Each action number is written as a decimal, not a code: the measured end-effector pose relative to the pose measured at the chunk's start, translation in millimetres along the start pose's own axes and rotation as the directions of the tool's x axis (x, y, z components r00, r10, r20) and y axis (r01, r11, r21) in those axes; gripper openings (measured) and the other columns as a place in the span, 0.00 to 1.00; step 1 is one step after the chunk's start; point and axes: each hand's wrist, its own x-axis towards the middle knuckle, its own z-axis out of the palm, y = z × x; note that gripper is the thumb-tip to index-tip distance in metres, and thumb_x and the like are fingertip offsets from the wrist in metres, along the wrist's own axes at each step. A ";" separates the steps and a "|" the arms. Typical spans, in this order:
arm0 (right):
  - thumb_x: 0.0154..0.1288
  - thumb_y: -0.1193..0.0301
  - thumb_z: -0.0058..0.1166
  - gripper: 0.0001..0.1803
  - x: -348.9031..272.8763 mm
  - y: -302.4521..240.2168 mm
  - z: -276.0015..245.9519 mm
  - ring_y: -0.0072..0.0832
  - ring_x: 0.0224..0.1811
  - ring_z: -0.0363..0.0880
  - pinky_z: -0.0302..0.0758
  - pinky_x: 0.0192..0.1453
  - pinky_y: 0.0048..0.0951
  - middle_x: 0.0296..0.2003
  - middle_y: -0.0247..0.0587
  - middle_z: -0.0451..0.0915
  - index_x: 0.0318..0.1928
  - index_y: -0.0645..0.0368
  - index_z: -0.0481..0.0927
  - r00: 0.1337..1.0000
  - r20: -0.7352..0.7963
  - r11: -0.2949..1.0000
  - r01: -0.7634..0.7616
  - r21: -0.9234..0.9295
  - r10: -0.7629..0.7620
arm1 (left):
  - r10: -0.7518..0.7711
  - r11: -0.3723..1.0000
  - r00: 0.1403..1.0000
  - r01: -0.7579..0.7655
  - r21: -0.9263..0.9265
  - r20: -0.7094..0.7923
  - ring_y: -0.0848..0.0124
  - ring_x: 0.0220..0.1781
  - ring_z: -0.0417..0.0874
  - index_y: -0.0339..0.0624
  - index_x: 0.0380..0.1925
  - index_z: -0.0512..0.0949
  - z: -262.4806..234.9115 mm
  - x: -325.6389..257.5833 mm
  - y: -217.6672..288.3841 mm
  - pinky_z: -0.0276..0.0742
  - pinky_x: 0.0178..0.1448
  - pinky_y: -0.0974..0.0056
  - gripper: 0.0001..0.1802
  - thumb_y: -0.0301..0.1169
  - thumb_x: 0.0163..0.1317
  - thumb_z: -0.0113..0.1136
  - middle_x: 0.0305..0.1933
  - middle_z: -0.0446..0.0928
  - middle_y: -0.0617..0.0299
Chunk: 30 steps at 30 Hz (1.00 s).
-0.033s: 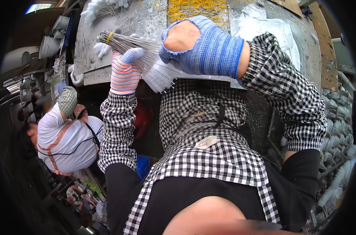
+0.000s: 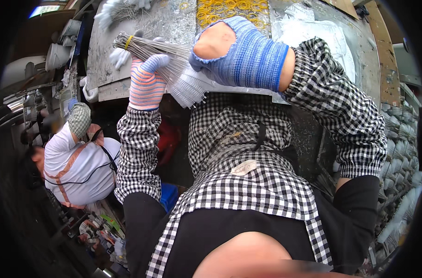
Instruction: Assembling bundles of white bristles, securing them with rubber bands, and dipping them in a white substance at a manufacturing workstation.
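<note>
A workshop is indicated by the stained table point(image 2: 174, 18), yellow rings point(image 2: 232, 11) strewn at its far edge, wires point(image 2: 127, 10) near its far-left corner.

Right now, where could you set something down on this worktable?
Bare grey worktable shows between the wire pile and yellow bands, and at its left front corner. Crowded: under the bands, the right-hand white sheeting, and the held wire bundle.

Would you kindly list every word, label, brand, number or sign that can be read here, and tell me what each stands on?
There are none that I can read.
Bundle of thin metal stems: no legible text.
Gloved left hand and right hand: no legible text.
Checked apron: no legible text.
Background clutter: too small and blurred to tell.
</note>
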 end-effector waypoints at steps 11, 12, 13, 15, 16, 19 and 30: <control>0.60 0.62 0.63 0.12 -41.2 45.1 30.0 0.48 0.39 0.88 0.84 0.44 0.46 0.34 0.51 0.86 0.33 0.59 0.85 0.945 -0.200 0.960 -0.231 0.156 0.260 | 0.000 0.992 0.987 -0.021 0.127 0.159 0.64 0.52 0.86 0.43 0.67 0.69 60.7 52.3 -12.6 0.85 0.61 0.59 0.35 0.13 0.57 0.53 0.51 0.81 0.56; 0.64 0.59 0.63 0.13 -43.2 53.1 30.7 0.46 0.42 0.88 0.84 0.50 0.44 0.38 0.48 0.87 0.37 0.56 0.87 0.953 -0.129 0.959 -0.263 0.103 0.275 | 0.008 0.997 0.982 -0.023 0.076 0.189 0.67 0.49 0.86 0.40 0.60 0.75 66.3 60.6 -20.0 0.86 0.58 0.63 0.26 0.12 0.60 0.54 0.49 0.82 0.58; 0.64 0.59 0.63 0.13 -44.6 56.0 29.7 0.46 0.42 0.88 0.84 0.50 0.44 0.38 0.48 0.87 0.37 0.56 0.87 0.955 -0.126 0.961 -0.258 0.103 0.270 | 0.011 0.997 0.983 -0.025 0.074 0.184 0.67 0.49 0.86 0.40 0.60 0.75 54.7 76.1 -27.4 0.86 0.58 0.63 0.26 0.12 0.60 0.54 0.49 0.82 0.58; 0.63 0.61 0.63 0.15 -58.3 62.4 19.1 0.48 0.40 0.86 0.81 0.48 0.45 0.36 0.50 0.86 0.44 0.57 0.83 0.917 -0.075 0.902 -0.368 0.225 0.393 | 0.231 0.658 0.811 -0.537 0.528 0.537 0.70 0.47 0.85 0.37 0.50 0.80 43.4 102.4 -39.4 0.86 0.54 0.66 0.17 0.13 0.63 0.57 0.46 0.84 0.59; 0.59 0.61 0.63 0.15 -66.0 64.9 15.0 0.50 0.38 0.85 0.81 0.45 0.44 0.33 0.52 0.85 0.41 0.58 0.81 0.902 -0.146 0.892 -0.358 0.275 0.407 | 0.198 0.703 0.839 -0.482 0.523 0.507 0.74 0.45 0.84 0.36 0.43 0.82 49.0 105.3 -42.9 0.86 0.52 0.66 0.10 0.14 0.63 0.61 0.43 0.84 0.61; 0.58 0.62 0.64 0.16 -86.9 69.4 -0.3 0.47 0.37 0.86 0.81 0.45 0.41 0.34 0.50 0.85 0.42 0.58 0.81 0.852 -0.159 0.852 -0.447 0.273 0.498 | 0.287 0.248 0.622 -0.783 0.571 0.729 0.74 0.45 0.84 0.36 0.42 0.82 73.8 110.0 -44.7 0.85 0.51 0.67 0.10 0.14 0.62 0.62 0.41 0.83 0.62; 0.62 0.60 0.60 0.16 -114.6 69.2 -11.1 0.43 0.38 0.88 0.83 0.48 0.39 0.35 0.47 0.88 0.43 0.57 0.86 0.831 -0.026 0.805 -0.529 0.268 0.555 | 0.065 0.961 0.912 -0.166 0.219 0.406 0.72 0.49 0.80 0.38 0.59 0.75 164.4 81.8 -53.9 0.78 0.47 0.72 0.31 0.13 0.50 0.55 0.53 0.80 0.58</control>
